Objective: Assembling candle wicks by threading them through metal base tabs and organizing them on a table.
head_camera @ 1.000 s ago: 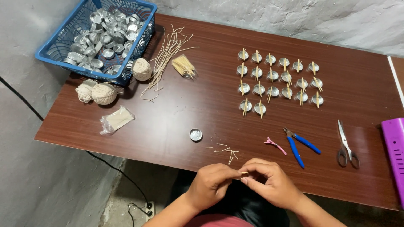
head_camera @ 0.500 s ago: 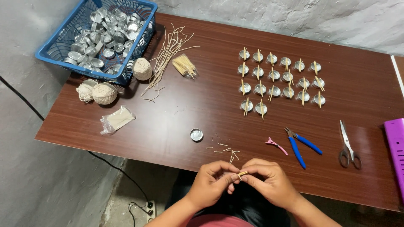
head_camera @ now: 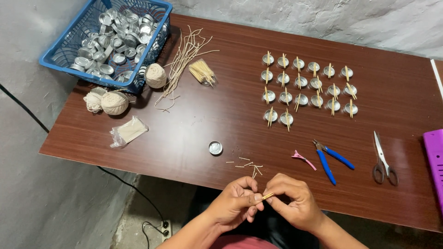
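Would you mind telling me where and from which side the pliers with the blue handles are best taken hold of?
Grip the blue-handled pliers by the two handles, coming from above and from the person's right hand side. The handles splay apart toward the near right, while the small metal jaws point to the far left near the pink hair clip. They lie flat on the brown wooden table, so closing around both handles looks easiest.

Between the left hand (head_camera: 235, 203) and the right hand (head_camera: 295, 203) shows a pale tan stick (head_camera: 267, 196), perhaps wood, though it is too small to be sure. Beyond the hands, the table (head_camera: 221, 120) is dark reddish-brown with a fine wood grain. Just beyond the right hand lie blue-handled pliers (head_camera: 330, 159) and a pink clip (head_camera: 302, 159). Far off past the left hand, a bright blue basket (head_camera: 55, 57) holds silver cups (head_camera: 115, 32), beside cream balls of string (head_camera: 114, 102).
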